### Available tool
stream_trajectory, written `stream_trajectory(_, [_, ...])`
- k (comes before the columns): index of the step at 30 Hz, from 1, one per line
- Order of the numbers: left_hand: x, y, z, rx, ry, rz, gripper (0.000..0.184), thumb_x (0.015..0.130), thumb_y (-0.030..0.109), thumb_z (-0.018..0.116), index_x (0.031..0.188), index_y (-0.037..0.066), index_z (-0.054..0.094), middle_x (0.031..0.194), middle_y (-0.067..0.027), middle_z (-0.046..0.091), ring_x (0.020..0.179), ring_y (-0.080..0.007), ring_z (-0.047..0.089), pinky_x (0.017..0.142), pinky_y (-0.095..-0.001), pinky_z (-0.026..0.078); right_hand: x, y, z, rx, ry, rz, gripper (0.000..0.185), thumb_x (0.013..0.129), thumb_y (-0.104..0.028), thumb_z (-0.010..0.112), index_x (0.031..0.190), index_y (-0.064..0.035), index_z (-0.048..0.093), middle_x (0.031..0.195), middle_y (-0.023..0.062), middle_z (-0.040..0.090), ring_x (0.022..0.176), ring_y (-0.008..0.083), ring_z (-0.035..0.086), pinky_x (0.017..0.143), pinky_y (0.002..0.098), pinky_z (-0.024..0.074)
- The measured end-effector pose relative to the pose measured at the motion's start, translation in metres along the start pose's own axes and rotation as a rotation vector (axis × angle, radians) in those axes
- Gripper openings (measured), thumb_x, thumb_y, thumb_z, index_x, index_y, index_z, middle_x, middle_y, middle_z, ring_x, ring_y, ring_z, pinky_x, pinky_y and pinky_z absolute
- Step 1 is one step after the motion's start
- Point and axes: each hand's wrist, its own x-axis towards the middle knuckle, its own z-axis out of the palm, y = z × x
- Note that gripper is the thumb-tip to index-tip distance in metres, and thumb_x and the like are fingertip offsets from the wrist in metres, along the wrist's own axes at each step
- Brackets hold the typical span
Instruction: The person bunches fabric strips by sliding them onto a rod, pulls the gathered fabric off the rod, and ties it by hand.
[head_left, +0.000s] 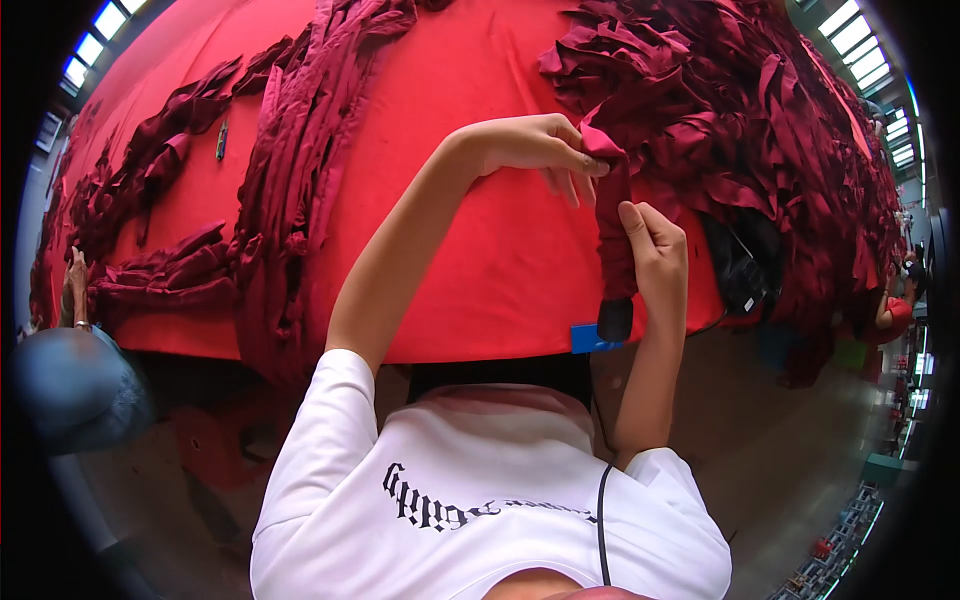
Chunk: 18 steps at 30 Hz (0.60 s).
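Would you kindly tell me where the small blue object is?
In the head view, the small blue object sits right of centre at the red tabletop's near edge, by the dark end of the maroon strip, below the right hand.

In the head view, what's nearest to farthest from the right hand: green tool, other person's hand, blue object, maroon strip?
1. Maroon strip, at the right hand
2. Blue object, table's near edge
3. Green tool, left side
4. Other person's hand, far left

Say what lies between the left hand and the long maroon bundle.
Past the left hand and wrist, only bare red covering up to the bundle, in the head view.
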Motion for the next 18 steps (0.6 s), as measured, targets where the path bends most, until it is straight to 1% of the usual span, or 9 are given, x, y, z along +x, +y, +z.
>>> stream_trajectory(2, [-0.001,0.002,0.002,0.020,-0.080,-0.021,0.044,0.093,0.045,0.065,0.102,0.004,0.075,0.096,-0.0075,0.075,0.088,-0.0181,0.074,0.081,-0.0293,0.053,-0.009,-0.002,-0.002,-0.044,0.009,-0.040,0.043,0.101,-0.022,0.060,0.071,0.0027,0.042,0.063,0.0019,0.034,0.060,0.0086,0.027,0.051,0.0305,0.0245])
stream_trajectory(4, [0.001,0.004,0.007,0.040,-0.076,-0.035,0.044,0.093,0.046,0.064,0.102,0.004,0.075,0.096,-0.0076,0.075,0.088,-0.0178,0.074,0.081,-0.0291,0.053,-0.016,-0.010,-0.002,-0.132,0.033,-0.090,0.041,0.100,-0.021,0.060,0.073,0.0042,0.042,0.065,0.0059,0.032,0.059,0.0117,0.028,0.052,0.0321,0.0255])
stream_trajectory(7, [0.002,0.003,0.006,0.061,-0.067,-0.040,0.046,0.093,0.047,0.065,0.099,0.003,0.074,0.094,-0.0077,0.075,0.087,-0.0171,0.073,0.082,-0.0289,0.053,-0.016,-0.010,-0.002,-0.145,0.036,-0.092,0.040,0.100,-0.020,0.061,0.073,0.0044,0.043,0.064,0.0053,0.033,0.059,0.0113,0.029,0.052,0.0320,0.0257])
stream_trajectory(9, [-0.002,0.003,0.006,0.082,-0.051,0.063,0.046,0.093,0.047,0.064,0.096,0.002,0.073,0.094,-0.0089,0.075,0.087,-0.0174,0.073,0.080,-0.0299,0.054,-0.015,-0.006,-0.003,-0.142,0.031,-0.092,0.039,0.100,-0.020,0.061,0.074,0.0046,0.045,0.064,0.0049,0.035,0.059,0.0109,0.030,0.052,0.0315,0.0260])
stream_trajectory(11, [-0.005,0.009,0.006,0.004,0.045,0.030,0.046,0.094,0.048,0.064,0.089,0.002,0.070,0.088,-0.0087,0.074,0.084,-0.0186,0.074,0.076,-0.0297,0.055,-0.017,-0.006,-0.002,-0.136,0.023,-0.086,0.038,0.100,-0.019,0.061,0.074,0.0047,0.046,0.065,0.0045,0.036,0.059,0.0104,0.030,0.052,0.0309,0.0264])
stream_trajectory(12, [-0.002,0.005,0.004,-0.096,0.063,0.111,0.045,0.095,0.048,0.063,0.084,0.004,0.068,0.082,-0.0070,0.071,0.081,-0.0189,0.074,0.073,-0.0289,0.055,-0.020,-0.008,-0.001,-0.159,0.050,-0.087,0.037,0.100,-0.018,0.061,0.074,0.0049,0.048,0.065,0.0042,0.038,0.059,0.0101,0.032,0.052,0.0300,0.0270])
stream_trajectory(15, [0.004,0.004,0.006,-0.120,0.097,0.140,0.046,0.095,0.047,0.064,0.081,0.004,0.066,0.076,-0.0051,0.069,0.079,-0.0182,0.074,0.071,-0.0279,0.054,-0.025,-0.008,0.000,-0.185,0.090,-0.075,0.034,0.100,-0.018,0.060,0.076,0.0047,0.051,0.066,0.0030,0.041,0.059,0.0090,0.034,0.052,0.0282,0.0279])
stream_trajectory(17, [0.009,0.001,0.009,-0.138,0.078,0.128,0.045,0.095,0.046,0.064,0.081,0.003,0.068,0.076,-0.0057,0.070,0.079,-0.0177,0.074,0.071,-0.0279,0.054,-0.027,-0.005,-0.002,-0.194,0.106,-0.062,0.033,0.100,-0.018,0.060,0.078,0.0044,0.053,0.066,0.0021,0.042,0.060,0.0081,0.035,0.053,0.0273,0.0281])
stream_trajectory(18, [0.010,-0.001,0.011,-0.152,0.065,0.112,0.044,0.095,0.044,0.064,0.081,0.003,0.069,0.076,-0.0063,0.071,0.079,-0.0172,0.074,0.072,-0.0279,0.054,-0.028,-0.003,-0.005,-0.161,0.065,-0.004,0.031,0.100,-0.020,0.060,0.080,0.0037,0.055,0.066,0.0001,0.043,0.061,0.0070,0.035,0.053,0.0260,0.0285])
